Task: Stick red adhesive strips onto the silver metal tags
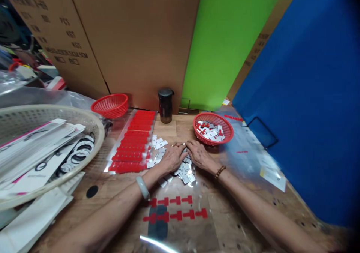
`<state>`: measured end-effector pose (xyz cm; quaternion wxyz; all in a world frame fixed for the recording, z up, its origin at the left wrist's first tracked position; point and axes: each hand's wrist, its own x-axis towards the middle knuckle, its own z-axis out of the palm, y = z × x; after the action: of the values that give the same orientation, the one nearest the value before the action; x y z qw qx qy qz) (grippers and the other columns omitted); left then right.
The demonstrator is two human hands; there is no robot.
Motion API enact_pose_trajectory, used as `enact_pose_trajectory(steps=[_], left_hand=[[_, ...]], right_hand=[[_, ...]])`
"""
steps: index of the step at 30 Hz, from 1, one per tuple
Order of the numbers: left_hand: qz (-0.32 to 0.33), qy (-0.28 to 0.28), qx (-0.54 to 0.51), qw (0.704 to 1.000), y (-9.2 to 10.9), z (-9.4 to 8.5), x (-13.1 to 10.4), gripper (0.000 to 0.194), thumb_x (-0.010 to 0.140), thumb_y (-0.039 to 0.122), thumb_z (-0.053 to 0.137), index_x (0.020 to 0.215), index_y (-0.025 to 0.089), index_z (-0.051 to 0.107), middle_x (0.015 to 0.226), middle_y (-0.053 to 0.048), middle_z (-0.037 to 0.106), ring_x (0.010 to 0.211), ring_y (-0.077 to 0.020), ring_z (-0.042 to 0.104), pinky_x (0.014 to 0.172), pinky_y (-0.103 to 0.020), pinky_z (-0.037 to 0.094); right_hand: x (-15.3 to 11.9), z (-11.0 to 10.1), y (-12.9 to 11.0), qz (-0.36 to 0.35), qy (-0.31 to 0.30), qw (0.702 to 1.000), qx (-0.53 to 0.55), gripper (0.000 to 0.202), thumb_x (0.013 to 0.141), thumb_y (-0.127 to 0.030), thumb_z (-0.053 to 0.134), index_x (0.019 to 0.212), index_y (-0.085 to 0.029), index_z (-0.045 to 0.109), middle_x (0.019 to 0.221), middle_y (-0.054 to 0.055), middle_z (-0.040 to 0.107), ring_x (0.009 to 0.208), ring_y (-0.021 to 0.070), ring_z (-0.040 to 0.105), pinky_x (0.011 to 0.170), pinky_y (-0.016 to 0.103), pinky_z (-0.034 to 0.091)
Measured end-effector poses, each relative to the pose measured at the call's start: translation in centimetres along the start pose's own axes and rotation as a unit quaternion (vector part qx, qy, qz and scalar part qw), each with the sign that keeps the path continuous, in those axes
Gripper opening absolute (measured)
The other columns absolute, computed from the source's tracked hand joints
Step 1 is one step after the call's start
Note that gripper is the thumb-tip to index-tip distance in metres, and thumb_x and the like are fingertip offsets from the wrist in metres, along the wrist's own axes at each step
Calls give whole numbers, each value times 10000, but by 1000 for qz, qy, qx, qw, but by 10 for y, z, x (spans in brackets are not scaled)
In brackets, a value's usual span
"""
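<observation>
My left hand (172, 157), with a pale bangle at its wrist, rests flat over a loose pile of small white and grey card pieces (185, 173). Opposite it, my right hand (200, 155), wearing a beaded bracelet, touches the pile's right edge with its fingers stretched forward. The fingertips of both hands nearly meet at the back of the pile. Neither hand visibly grips anything; pieces under the palms are hidden. Nearer to me lies a clear plastic sheet (194, 228) bearing red T-shaped stickers (176, 216) in two rows.
Red sticker sheets (131, 144) lie stacked left of the pile. A red basket (228, 137) with card pieces stands right, another red basket (112, 112) back left. A dark bottle (165, 107) stands behind. A large white basket (98, 140) holds scissors cards. Cardboard (140, 39) walls the back.
</observation>
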<state>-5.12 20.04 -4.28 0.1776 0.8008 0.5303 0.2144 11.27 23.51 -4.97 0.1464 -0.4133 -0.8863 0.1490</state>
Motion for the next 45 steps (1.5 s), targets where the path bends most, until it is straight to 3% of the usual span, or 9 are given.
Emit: enact_pose_trajectory(steps=[9,13,18,21,24,29,33,38,45], left_hand=[[33,-16,15,999,23,13,-10,344,901,296,389,1197,175,514,1282,-125,526,1221,-257,417,1048,-474,221],[22,51,8,998,32,4,-19,343,886,252,424,1211,171,500,1294,-129,520,1226,-253,423,1026,-458,289],[-66,140,-92,984,55,-11,-60,271,865,206,452,1103,173,578,1073,-106,655,989,-219,600,881,-380,447],[-120,143,-146,971,73,-10,-93,236,864,225,455,1021,173,623,978,-81,684,897,-197,631,830,-340,471],[-162,125,-194,959,88,3,-123,232,857,222,460,1002,181,636,975,-72,685,911,-193,630,832,-326,472],[-207,83,-290,931,96,29,-152,253,838,172,430,969,162,646,802,-66,689,708,-170,656,682,-289,518],[-230,75,-337,910,93,37,-157,247,834,213,433,934,143,648,776,-79,677,660,-167,648,608,-280,526],[-244,59,-375,893,90,36,-156,235,826,263,461,915,143,642,788,-76,673,667,-166,646,603,-281,530],[-265,47,-400,876,87,34,-154,227,815,274,477,901,137,637,738,-55,664,633,-152,642,608,-277,531]], right_hand=[[-51,-16,-2,5,37,997,61,339,887,-193,434,1222,-187,486,1199,116,529,1108,219,481,939,387,393],[-91,-31,-21,23,79,988,130,246,868,-165,457,1086,-192,566,1041,90,590,981,210,542,873,366,435],[-148,-34,-52,111,57,973,195,134,875,-178,472,919,-195,598,882,41,597,835,172,562,778,308,441],[-166,-27,-65,146,50,962,225,112,865,-166,485,869,-195,593,867,33,599,823,167,559,763,294,432],[-164,-20,-68,159,59,955,244,114,855,-153,486,857,-192,593,855,30,601,808,164,559,751,288,427],[-134,-16,-68,144,108,958,221,119,845,-152,477,867,-182,590,858,33,600,811,165,549,748,280,413],[-109,-13,-76,138,126,970,158,96,842,-178,478,873,-172,569,867,43,586,802,162,540,726,258,402],[-89,0,-83,214,107,970,30,154,834,-302,517,859,-158,566,897,80,591,817,189,546,701,268,378],[-92,-8,-82,233,85,969,6,117,810,-263,504,785,-161,556,787,55,609,692,157,540,611,245,331]])
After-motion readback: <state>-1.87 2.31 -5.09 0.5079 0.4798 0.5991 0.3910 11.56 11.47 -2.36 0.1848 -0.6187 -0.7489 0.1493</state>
